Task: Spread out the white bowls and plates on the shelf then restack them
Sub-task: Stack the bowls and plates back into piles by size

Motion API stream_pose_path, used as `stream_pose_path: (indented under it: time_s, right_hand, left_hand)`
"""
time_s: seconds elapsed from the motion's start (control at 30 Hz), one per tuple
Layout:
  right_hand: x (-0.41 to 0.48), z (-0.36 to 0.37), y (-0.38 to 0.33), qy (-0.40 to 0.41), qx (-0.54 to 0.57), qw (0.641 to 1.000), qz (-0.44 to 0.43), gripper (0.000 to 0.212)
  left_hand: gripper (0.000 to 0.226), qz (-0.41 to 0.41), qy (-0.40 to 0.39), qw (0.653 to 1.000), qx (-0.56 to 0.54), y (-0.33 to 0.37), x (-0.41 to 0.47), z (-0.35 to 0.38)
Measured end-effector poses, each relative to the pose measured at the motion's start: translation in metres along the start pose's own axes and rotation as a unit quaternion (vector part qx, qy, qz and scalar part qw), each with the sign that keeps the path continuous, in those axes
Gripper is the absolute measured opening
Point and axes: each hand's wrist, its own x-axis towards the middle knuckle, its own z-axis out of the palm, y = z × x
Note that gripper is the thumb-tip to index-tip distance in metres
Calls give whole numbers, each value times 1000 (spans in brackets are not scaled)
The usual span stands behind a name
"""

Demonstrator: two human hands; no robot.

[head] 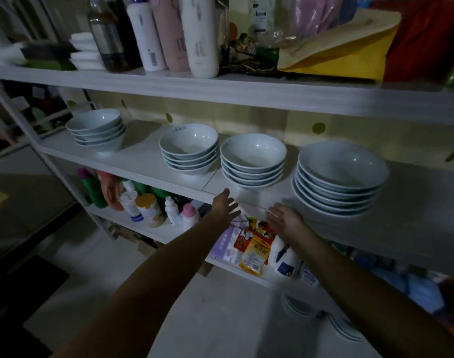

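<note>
- Four stacks of white bowls stand on the middle shelf (143,161): the far stack (96,131) at upper left, the second stack (189,153) and the centre stack (253,161) mid-frame, and the wide stack (339,177) right of centre.
- My left hand (224,205) and right hand (285,218) hover at the shelf's front edge, just below the centre stack. The fingers are straight and spread, gripping nothing; I cannot tell whether they touch the edge.
- I judge the step to be the reach for the centre stack, nothing spread yet.
- I take only the top bowl, a hand on each side of the rim, and lift it straight up.
- The upper board (220,91) hangs low, so the lift should be short.
- The bare shelf between the far and second stacks looks the safest landing spot, well back from the edge.
</note>
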Motion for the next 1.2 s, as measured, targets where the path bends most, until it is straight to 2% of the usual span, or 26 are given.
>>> stream_pose_path:
  time_s: [0.07,0.17,0.2,0.3,0.4,0.6,0.83,1.07,1.2]
  right_hand:
    - [13,18,-13,-9,10,1000,-4,44]
    - [25,32,-35,-27,-14,999,-18,28]
    - [28,35,-40,-39,-27,999,-22,31]
    - [42,40,-51,-41,-23,998,-38,58]
    - [52,45,-56,-63,-23,997,-36,60]
    - [62,52,-51,-32,-39,997,-50,61]
    - [45,64,-43,6,-6,998,-61,42]
    - [33,62,-28,-49,80,994,-58,35]
    - [21,66,-27,-26,88,992,-83,26]
  left_hand:
    - [57,6,-7,1000,0,19,7,-1]
    - [63,-9,-29,999,-13,39,16,-3]
    - [65,-14,-34,999,-14,44,20,-5]
    - [69,-19,-41,999,-7,56,35,-9]
    - [67,-18,-58,998,-23,68,51,-8]
    - [68,-30,-114,993,10,80,61,-3]
    - [62,-69,-140,988,24,91,65,-24]
    - [62,-92,-159,982,43,91,55,-35]
    - [63,-97,-166,980,51,90,50,-37]
